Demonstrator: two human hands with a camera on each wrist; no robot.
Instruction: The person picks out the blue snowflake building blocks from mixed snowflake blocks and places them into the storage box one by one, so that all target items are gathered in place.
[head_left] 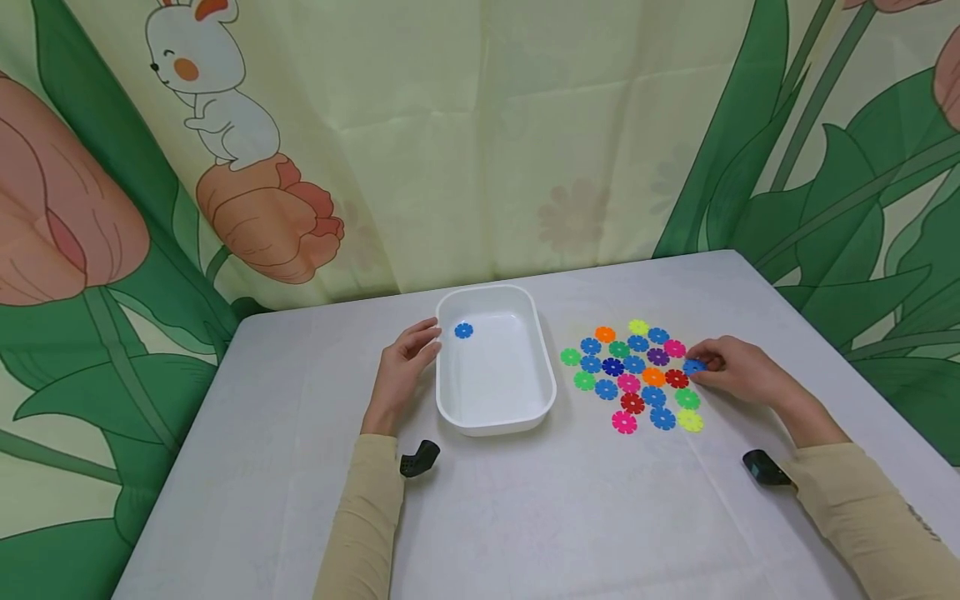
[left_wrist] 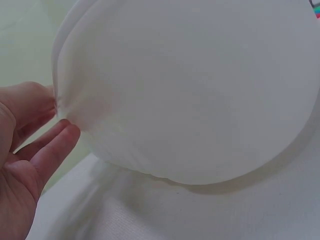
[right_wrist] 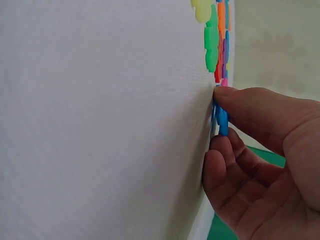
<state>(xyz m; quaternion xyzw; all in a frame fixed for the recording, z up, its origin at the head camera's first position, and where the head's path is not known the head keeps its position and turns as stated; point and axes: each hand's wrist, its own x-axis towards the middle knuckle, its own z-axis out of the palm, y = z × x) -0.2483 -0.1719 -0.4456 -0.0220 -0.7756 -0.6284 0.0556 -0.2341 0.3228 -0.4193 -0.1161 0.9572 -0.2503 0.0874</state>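
My right hand [head_left: 738, 367] is at the right edge of a spread of coloured plastic snowflake discs. Between thumb and fingertips it pinches a blue snowflake disc [right_wrist: 223, 119], low at the tabletop. A white rectangular tray [head_left: 497, 430] stands left of the spread, with one blue disc [head_left: 464, 331] inside near its far left corner. Beside the tray's left wall is my left hand [head_left: 399, 371], its fingers loosely extended and fingertips touching the outside of the wall. In the left wrist view the tray's side [left_wrist: 190, 100] fills most of the picture.
The discs lie flat and close together, among them an orange disc [head_left: 654, 377], a purple disc [head_left: 657, 357] and a yellow disc [head_left: 690, 420]. A white cloth covers the table [head_left: 525, 517]. Behind it hangs a printed curtain [head_left: 480, 150] with tulips and a rabbit.
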